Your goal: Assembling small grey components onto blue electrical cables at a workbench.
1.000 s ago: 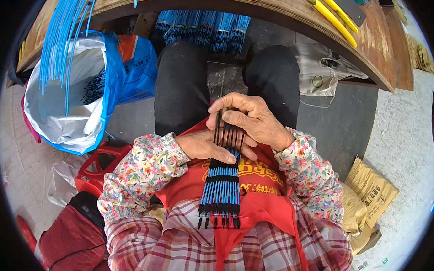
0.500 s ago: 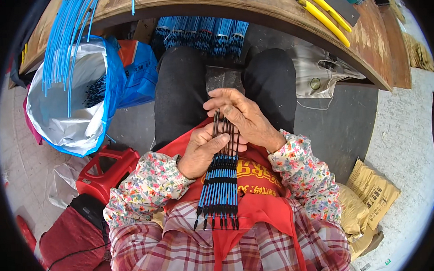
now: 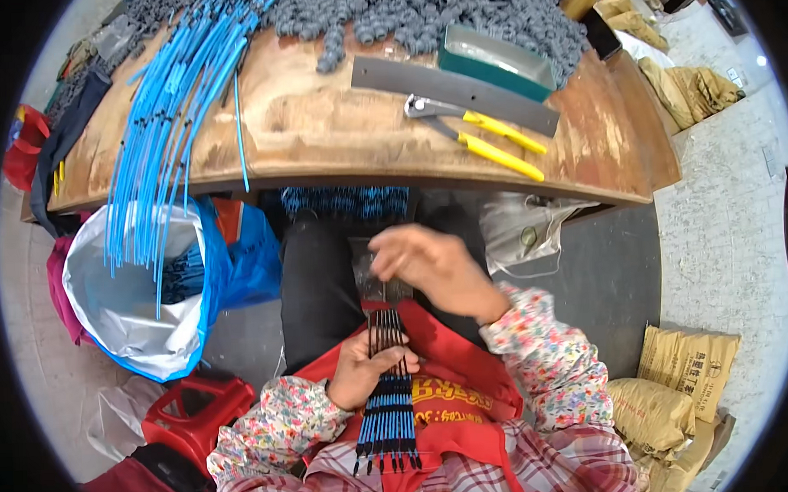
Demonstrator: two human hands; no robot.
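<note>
Rods (image 3: 389, 394), thin and dark with blue sleeves on their lower halves, lie side by side as a flat row on the person's red apron (image 3: 451, 391), and every place here is told from that row. The left hand (image 3: 364, 368) sits at the row's left edge, its grip closed narrow on the bare dark upper parts of the rods, thumb across the front. The right hand (image 3: 434, 266) hovers just above the row's top end, blurred, fingers curled loosely toward the rod tips (whether its grip pinches a single rod cannot be told). Beyond the rods, past the person's dark trousers (image 3: 313, 283), stands the wooden bench (image 3: 321, 131); on it, up and to the right of the row, lie yellow-handled pliers (image 3: 486, 139), a long grey metal strip (image 3: 454, 92) and a green tin (image 3: 496, 65). A heap of small grey parts (image 3: 421, 15) covers the bench's far edge. Up and to the left of the row, a sheaf of long blue tubes (image 3: 168, 124) hangs over the bench edge into a white and blue sack (image 3: 140, 315). A red stool (image 3: 196, 409) is to the left of the row, near the person's floral sleeve (image 3: 270, 424). Tan sacks (image 3: 676, 384) lie on the floor well to the right.
</note>
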